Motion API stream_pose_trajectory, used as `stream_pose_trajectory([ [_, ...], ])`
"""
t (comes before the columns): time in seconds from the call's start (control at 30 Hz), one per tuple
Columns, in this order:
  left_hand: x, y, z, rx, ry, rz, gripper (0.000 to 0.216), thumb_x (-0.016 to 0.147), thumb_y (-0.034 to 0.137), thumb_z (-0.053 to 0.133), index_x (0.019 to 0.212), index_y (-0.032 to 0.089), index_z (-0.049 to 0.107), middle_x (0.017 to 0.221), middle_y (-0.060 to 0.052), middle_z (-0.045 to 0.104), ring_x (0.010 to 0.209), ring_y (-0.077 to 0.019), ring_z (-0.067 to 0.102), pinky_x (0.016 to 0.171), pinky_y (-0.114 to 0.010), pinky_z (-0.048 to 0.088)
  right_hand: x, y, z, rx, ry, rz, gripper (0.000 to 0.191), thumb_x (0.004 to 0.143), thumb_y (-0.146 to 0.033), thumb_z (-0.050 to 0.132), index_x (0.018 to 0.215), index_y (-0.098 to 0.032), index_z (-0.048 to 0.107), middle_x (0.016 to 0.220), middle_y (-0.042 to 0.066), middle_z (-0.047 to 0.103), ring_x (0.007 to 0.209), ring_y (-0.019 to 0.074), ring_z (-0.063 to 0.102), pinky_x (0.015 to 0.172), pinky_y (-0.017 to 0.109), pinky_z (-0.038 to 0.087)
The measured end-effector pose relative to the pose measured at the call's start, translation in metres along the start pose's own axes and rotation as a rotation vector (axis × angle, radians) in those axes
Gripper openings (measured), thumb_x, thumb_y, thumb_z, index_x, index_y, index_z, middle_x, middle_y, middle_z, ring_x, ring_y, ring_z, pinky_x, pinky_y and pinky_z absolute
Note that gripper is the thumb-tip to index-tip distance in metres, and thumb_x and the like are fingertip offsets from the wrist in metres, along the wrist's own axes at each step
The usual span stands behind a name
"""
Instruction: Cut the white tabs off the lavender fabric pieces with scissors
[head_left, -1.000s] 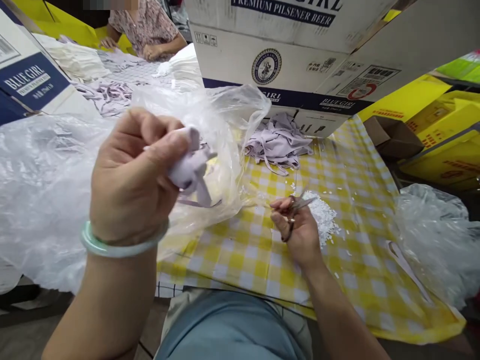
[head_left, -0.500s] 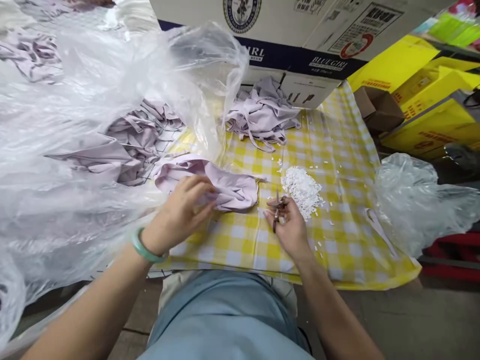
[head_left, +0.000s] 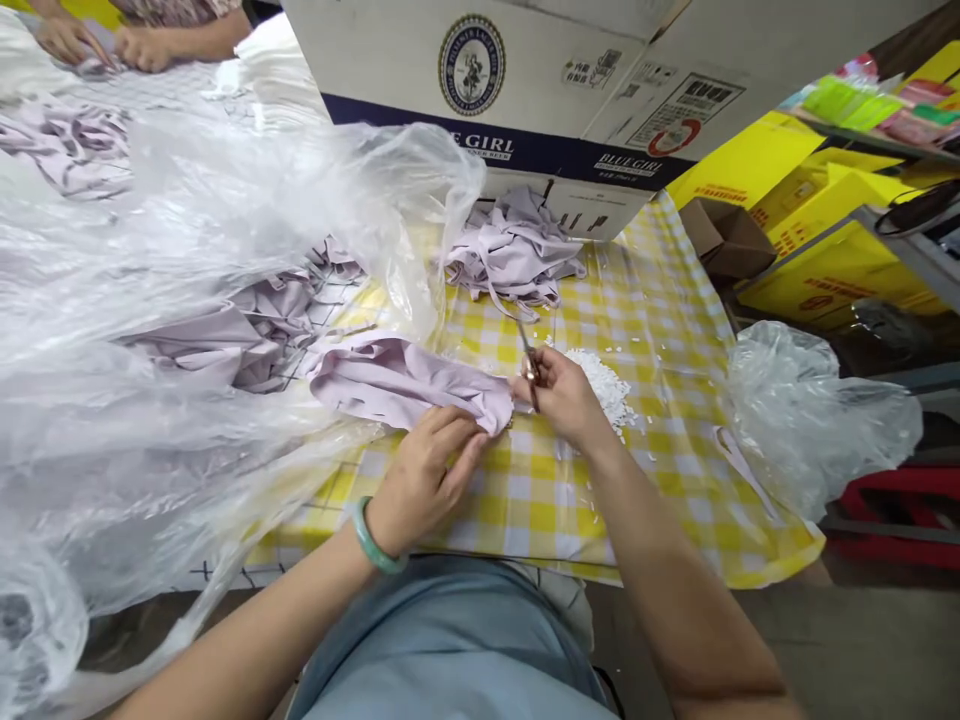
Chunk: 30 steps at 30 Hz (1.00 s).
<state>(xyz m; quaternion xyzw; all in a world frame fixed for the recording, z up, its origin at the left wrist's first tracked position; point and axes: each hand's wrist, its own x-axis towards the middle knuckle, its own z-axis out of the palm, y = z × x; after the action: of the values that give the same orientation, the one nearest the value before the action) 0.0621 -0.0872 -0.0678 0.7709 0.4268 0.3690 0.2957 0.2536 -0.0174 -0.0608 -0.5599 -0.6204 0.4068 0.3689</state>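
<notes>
Yellow-checked tablecloth (head_left: 645,310), lilac fabric (head_left: 405,380) lying on it. Left hand (head_left: 431,470) palm-down, fingers bent at fabric's near edge, pinch unclear. Right hand (head_left: 566,395) at fabric's right end, fingers round scissors (head_left: 531,365), blades pointing away. Since earlier, left moved rightward.

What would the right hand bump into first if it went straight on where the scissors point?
Probably the heap of lilac cloth by the big box: the scissors in the right hand point toward it, though how near is hard to tell.
</notes>
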Motion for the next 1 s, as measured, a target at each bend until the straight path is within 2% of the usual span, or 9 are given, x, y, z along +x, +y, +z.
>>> stream_pose_trajectory([
  [0.13, 0.013, 0.011, 0.005, -0.568, -0.071, -0.365, 0.034, 0.099, 0.038, 0.046, 0.078, 0.017, 0.064, 0.079, -0.003, 0.063, 0.079, -0.0172, 0.058, 0.079, -0.03, 0.046, -0.058, -0.024, 0.017, 0.4, -0.08, 0.114, 0.031, 0.072, -0.039, 0.075, 0.078, -0.023, 0.049, 0.069, -0.005, 0.054, 0.063, 0.0125, 0.057, 0.063, 0.026, 0.051],
  [0.27, 0.014, 0.013, 0.006, -1.117, -0.021, -0.619, 0.023, 0.086, 0.037, 0.068, 0.076, 0.016, 0.065, 0.071, -0.001, 0.062, 0.069, -0.0133, 0.058, 0.071, -0.026, 0.048, -0.098, -0.018, 0.034, 0.43, -0.127, 0.154, 0.028, 0.075, -0.035, 0.073, 0.076, -0.023, 0.048, 0.069, -0.004, 0.053, 0.062, 0.0115, 0.054, 0.062, 0.025, 0.05],
  [0.37, 0.008, 0.017, 0.0, -1.308, 0.066, -0.735, 0.022, 0.081, 0.036, 0.073, 0.081, 0.016, 0.064, 0.081, -0.002, 0.065, 0.062, -0.0096, 0.056, 0.06, -0.022, 0.048, -0.106, -0.006, 0.034, 0.417, -0.137, 0.146, 0.027, 0.079, -0.035, 0.071, 0.075, -0.023, 0.047, 0.073, -0.002, 0.061, 0.067, 0.0135, 0.059, 0.066, 0.028, 0.052],
  [0.43, 0.004, 0.022, -0.005, -1.337, 0.042, -0.757, 0.023, 0.083, 0.036, 0.072, 0.081, 0.016, 0.062, 0.08, -0.001, 0.063, 0.053, -0.005, 0.045, 0.047, -0.016, 0.037, -0.101, 0.0, 0.033, 0.412, -0.01, 0.097, 0.028, 0.079, -0.035, 0.071, 0.078, -0.024, 0.045, 0.089, 0.002, 0.069, 0.084, 0.0176, 0.066, 0.078, 0.033, 0.054],
  [0.5, 0.002, 0.026, -0.01, -1.29, -0.011, -0.755, 0.025, 0.084, 0.037, 0.071, 0.08, 0.015, 0.06, 0.074, 0.001, 0.058, 0.048, -0.0024, 0.035, 0.042, -0.014, 0.025, -0.091, 0.002, 0.034, 0.344, 0.075, 0.005, 0.03, 0.077, -0.032, 0.073, 0.082, -0.026, 0.044, 0.108, 0.004, 0.07, 0.104, 0.0205, 0.065, 0.093, 0.038, 0.051],
  [0.57, 0.001, 0.027, -0.016, -1.194, -0.038, -0.732, 0.028, 0.084, 0.04, 0.071, 0.08, 0.015, 0.059, 0.069, 0.003, 0.053, 0.047, -0.0024, 0.031, 0.043, -0.015, 0.023, -0.08, 0.001, 0.038, 0.274, 0.058, -0.072, 0.03, 0.075, -0.029, 0.073, 0.084, -0.026, 0.045, 0.111, 0.004, 0.069, 0.109, 0.0213, 0.064, 0.098, 0.039, 0.049],
  [0.73, -0.003, 0.021, -0.037, -0.79, -0.066, -0.635, 0.026, 0.091, 0.045, 0.06, 0.091, 0.019, 0.057, 0.066, 0.005, 0.046, 0.051, -0.0065, 0.035, 0.046, -0.019, 0.027, -0.053, -0.014, 0.04, 0.452, 0.024, -0.05, 0.022, 0.075, -0.03, 0.067, 0.081, -0.025, 0.046, 0.082, -0.001, 0.062, 0.078, 0.0155, 0.063, 0.074, 0.03, 0.052],
  [0.9, -0.01, 0.021, -0.053, -0.103, -0.116, -0.189, 0.01, 0.095, 0.026, 0.053, 0.091, 0.019, 0.06, 0.073, 0.0, 0.054, 0.065, -0.0128, 0.047, 0.059, -0.025, 0.037, -0.031, -0.042, 0.02, 0.518, -0.068, 0.006, 0.033, 0.067, -0.038, 0.076, 0.077, -0.023, 0.049, 0.068, -0.007, 0.047, 0.055, 0.0077, 0.042, 0.052, 0.022, 0.038],
  [1.0, -0.011, 0.027, -0.059, 0.038, -0.124, -0.013, 0.015, 0.097, 0.017, 0.047, 0.089, 0.019, 0.059, 0.074, -0.001, 0.055, 0.068, -0.0143, 0.05, 0.063, -0.027, 0.04, -0.021, -0.055, 0.013, 0.573, -0.1, -0.005, 0.036, 0.065, -0.038, 0.08, 0.078, -0.023, 0.05, 0.068, -0.008, 0.046, 0.054, 0.007, 0.039, 0.05, 0.022, 0.034],
])
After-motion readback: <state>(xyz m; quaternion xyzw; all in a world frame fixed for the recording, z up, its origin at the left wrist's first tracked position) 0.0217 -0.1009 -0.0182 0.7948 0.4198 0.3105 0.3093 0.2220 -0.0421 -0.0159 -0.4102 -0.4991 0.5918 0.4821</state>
